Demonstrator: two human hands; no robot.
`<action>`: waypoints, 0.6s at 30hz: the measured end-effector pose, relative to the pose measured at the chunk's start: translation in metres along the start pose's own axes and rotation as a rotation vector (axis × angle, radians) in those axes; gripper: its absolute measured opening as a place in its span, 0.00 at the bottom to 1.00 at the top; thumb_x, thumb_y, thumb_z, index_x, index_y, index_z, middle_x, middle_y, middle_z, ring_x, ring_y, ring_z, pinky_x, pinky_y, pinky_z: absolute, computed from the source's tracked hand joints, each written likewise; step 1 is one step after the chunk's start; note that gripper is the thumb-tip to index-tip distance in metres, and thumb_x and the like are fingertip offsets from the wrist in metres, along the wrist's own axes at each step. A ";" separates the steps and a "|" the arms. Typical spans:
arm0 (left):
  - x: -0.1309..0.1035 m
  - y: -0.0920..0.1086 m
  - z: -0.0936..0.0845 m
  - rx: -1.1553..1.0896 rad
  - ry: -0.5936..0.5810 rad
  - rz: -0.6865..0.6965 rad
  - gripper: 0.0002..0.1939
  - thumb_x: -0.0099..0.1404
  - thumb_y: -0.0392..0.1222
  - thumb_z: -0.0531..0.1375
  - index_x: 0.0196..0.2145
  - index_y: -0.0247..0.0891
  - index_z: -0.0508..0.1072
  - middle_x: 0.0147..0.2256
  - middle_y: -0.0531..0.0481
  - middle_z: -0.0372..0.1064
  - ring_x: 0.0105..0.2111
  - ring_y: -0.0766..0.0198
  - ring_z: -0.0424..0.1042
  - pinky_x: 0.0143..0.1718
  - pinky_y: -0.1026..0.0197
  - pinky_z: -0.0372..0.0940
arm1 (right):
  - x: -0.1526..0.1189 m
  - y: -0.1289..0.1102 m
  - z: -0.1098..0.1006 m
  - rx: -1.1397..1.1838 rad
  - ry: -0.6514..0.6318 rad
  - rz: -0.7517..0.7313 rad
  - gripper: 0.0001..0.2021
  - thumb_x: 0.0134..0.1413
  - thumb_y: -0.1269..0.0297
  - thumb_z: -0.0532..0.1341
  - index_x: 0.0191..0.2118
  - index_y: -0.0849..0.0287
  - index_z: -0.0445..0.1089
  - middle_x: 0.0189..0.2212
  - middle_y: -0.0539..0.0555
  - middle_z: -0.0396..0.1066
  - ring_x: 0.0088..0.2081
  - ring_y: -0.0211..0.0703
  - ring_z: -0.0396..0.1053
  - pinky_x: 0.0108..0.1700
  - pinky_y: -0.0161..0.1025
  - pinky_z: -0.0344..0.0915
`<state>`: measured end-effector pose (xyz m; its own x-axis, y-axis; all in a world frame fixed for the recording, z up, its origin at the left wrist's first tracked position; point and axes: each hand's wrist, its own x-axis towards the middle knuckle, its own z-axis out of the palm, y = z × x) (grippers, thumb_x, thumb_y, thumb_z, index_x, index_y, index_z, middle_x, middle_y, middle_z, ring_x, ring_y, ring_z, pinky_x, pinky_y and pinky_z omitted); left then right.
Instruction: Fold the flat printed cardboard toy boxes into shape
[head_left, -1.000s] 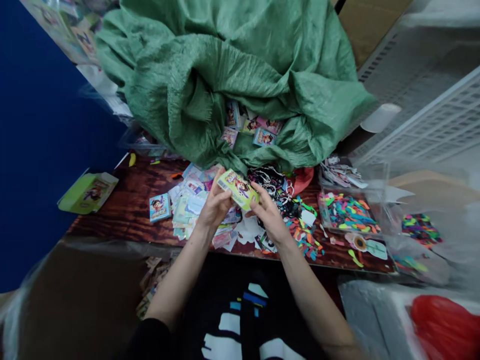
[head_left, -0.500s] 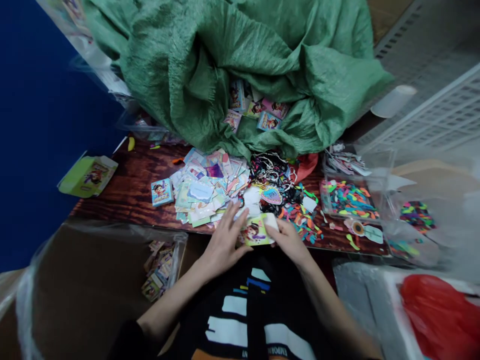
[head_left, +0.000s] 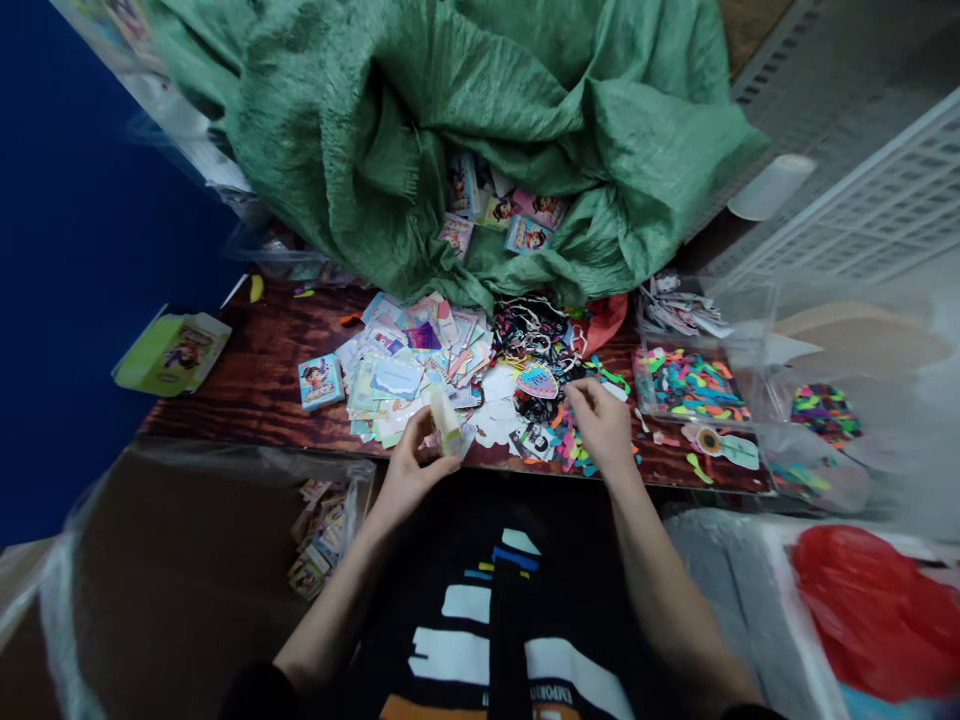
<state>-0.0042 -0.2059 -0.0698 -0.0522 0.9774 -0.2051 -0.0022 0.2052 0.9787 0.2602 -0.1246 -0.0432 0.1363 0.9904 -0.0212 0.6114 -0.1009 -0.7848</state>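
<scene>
My left hand (head_left: 411,470) grips a small green-and-white picture box (head_left: 445,418) between thumb and fingers, tilted up on edge over the table front. Behind it spreads a heap of pastel paper cards (head_left: 401,372). My right hand (head_left: 606,432) hovers at the colourful small plastic pieces (head_left: 574,445), its fingertips pinched together; whatever they hold, if anything, is hidden. Just left of those fingertips lie a heart-shaped sticker (head_left: 537,381) and a tangle of black cords (head_left: 532,330). White paper pieces (head_left: 496,405) lie between my hands.
A green woven sack (head_left: 480,90) with several picture boxes in its mouth fills the back. A blue box (head_left: 320,382) and an opened green carton (head_left: 176,352) stand left. Clear bins of coloured pieces (head_left: 690,382) stand right. A large cardboard box (head_left: 180,560) is below left.
My left hand has moved left and tipped the box on edge. My right hand has let go of the box and shifted right and up to the coloured pieces.
</scene>
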 end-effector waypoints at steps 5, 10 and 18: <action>0.003 -0.013 -0.006 -0.296 0.051 -0.131 0.36 0.49 0.49 0.73 0.54 0.41 0.68 0.56 0.42 0.70 0.55 0.49 0.72 0.54 0.51 0.68 | 0.026 0.000 0.033 -0.372 0.021 -0.033 0.22 0.55 0.51 0.61 0.52 0.56 0.69 0.32 0.55 0.76 0.34 0.53 0.72 0.36 0.42 0.62; 0.005 -0.014 -0.006 -0.434 0.046 -0.212 0.32 0.51 0.48 0.72 0.53 0.42 0.70 0.56 0.42 0.71 0.54 0.47 0.73 0.47 0.53 0.71 | 0.035 0.004 0.042 -0.001 0.150 -0.069 0.13 0.51 0.57 0.60 0.41 0.57 0.71 0.24 0.49 0.69 0.27 0.43 0.66 0.33 0.39 0.61; -0.005 -0.006 -0.020 -0.429 -0.138 -0.216 0.31 0.46 0.47 0.74 0.49 0.40 0.77 0.47 0.42 0.77 0.51 0.45 0.74 0.54 0.50 0.66 | 0.012 -0.020 0.039 0.632 -0.046 0.163 0.15 0.40 0.53 0.68 0.30 0.55 0.65 0.20 0.45 0.65 0.18 0.36 0.60 0.19 0.33 0.56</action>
<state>-0.0236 -0.2134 -0.0739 0.1270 0.9186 -0.3742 -0.4107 0.3921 0.8231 0.2190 -0.1071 -0.0524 0.1461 0.9716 -0.1860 0.0074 -0.1891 -0.9819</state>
